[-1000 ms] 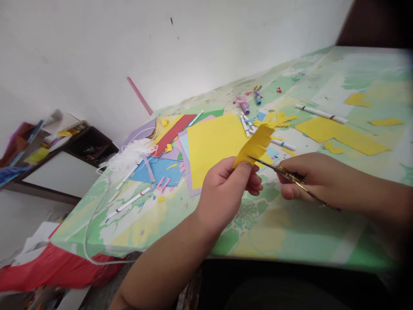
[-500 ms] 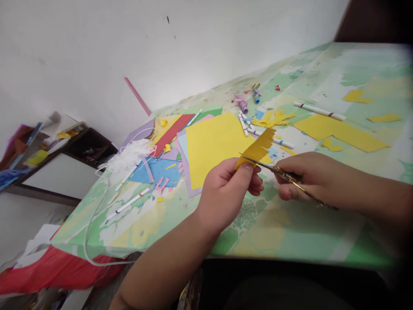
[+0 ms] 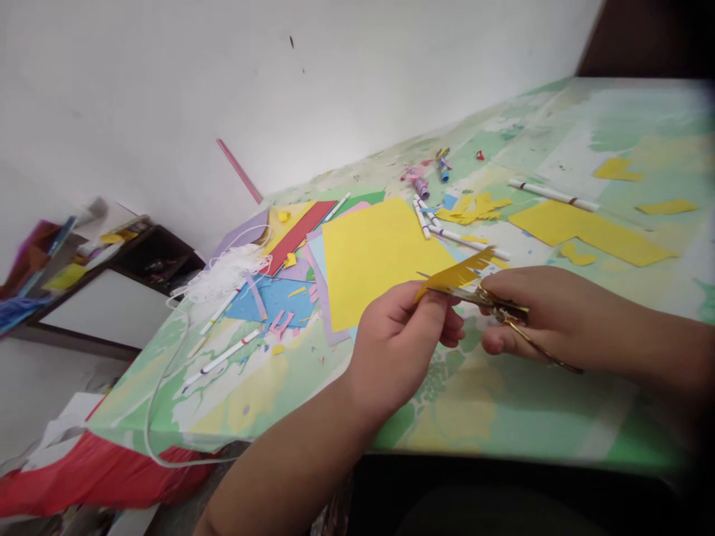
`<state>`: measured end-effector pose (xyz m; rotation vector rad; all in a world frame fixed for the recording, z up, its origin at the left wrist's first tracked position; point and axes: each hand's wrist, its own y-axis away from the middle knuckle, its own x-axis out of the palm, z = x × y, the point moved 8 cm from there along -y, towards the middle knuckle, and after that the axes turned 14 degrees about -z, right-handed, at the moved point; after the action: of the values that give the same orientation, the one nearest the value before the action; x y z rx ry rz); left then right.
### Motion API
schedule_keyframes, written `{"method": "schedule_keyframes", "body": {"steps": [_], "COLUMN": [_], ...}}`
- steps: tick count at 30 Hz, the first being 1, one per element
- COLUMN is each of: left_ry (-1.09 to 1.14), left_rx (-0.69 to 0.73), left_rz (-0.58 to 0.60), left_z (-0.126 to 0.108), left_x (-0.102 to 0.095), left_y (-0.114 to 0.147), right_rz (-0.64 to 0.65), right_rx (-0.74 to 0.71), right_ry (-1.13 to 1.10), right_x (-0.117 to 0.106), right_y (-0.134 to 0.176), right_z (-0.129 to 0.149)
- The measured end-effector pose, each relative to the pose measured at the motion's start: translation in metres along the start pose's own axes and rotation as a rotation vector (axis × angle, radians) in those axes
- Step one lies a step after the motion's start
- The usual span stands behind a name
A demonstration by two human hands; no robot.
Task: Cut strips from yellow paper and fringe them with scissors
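Note:
My left hand [image 3: 399,342] pinches a small yellow paper piece [image 3: 458,275] whose far edge is cut into a fringe. In my right hand [image 3: 536,313] is a pair of scissors [image 3: 503,307] with gold-coloured handles. The blades lie across the yellow piece, close to my left thumb, slightly parted at the tips. Beneath and beyond the hands, a large yellow sheet [image 3: 380,260] rests on top of other coloured sheets on the table.
Several white markers [image 3: 553,195] are scattered about. White string [image 3: 226,272] is heaped at the left, beside a red strip [image 3: 302,238]. Yellow scraps [image 3: 474,208] and a larger yellow offcut [image 3: 592,232] lie beyond my hands. Small rolled-paper figures [image 3: 418,182] sit near the wall.
The fringed yellow piece has tilted flatter, its fringed end swinging right. Both hands have shifted slightly, the left one to the right, and the scissors stay across the paper.

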<state>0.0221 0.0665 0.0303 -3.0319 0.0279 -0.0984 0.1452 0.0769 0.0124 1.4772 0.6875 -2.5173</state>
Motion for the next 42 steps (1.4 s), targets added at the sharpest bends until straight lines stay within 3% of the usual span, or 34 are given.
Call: {"method": "schedule_keyframes", "body": {"steps": [8, 20, 42], "left_ry": [0.045, 0.042, -0.033], "left_rx": [0.040, 0.048, 0.100], "left_rz": [-0.039, 0.011, 0.056], "left_z": [-0.0004, -0.0012, -0.0016], "left_x": [-0.0049, 0.0027, 0.0032], "left_y": [-0.0001, 0.0029, 0.0057], "right_rz": [-0.048, 0.003, 0.015], "right_rx": [-0.026, 0.013, -0.047], "right_ry": [0.041, -0.050, -0.120], "right_x": [-0.0040, -0.0018, -0.0019], "right_y": [-0.0015, -0.0008, 0.0018], "right_z": [0.0032, 0.0058, 0.0095]}}
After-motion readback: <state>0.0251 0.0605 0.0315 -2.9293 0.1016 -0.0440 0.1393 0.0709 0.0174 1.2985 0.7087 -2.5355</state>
